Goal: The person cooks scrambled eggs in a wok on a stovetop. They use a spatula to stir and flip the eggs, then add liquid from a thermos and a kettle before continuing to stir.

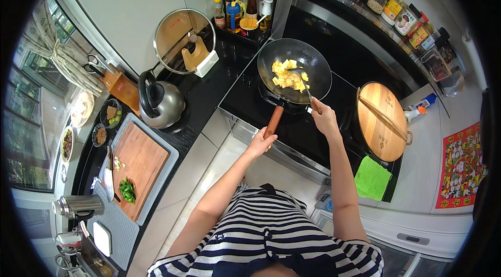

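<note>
A dark wok (319, 57) sits on the black stove, with yellow and pale chunks of food (287, 77) in it. My left hand (261, 143) grips the wok's reddish wooden handle (274, 122), which points towards me. My right hand (324, 116) is closed around the wooden grip of a metal spatula (307, 87). The spatula's head lies among the food pieces inside the wok, and its blade is partly covered by them.
Right of the wok stands a pot with a wooden lid (381, 120), a green cloth (372, 178) below it. At left are a kettle (166, 102), a glass lid (172, 34) on a stand, and a cutting board (146, 155) with chopped greens (127, 191) beside a knife (109, 177).
</note>
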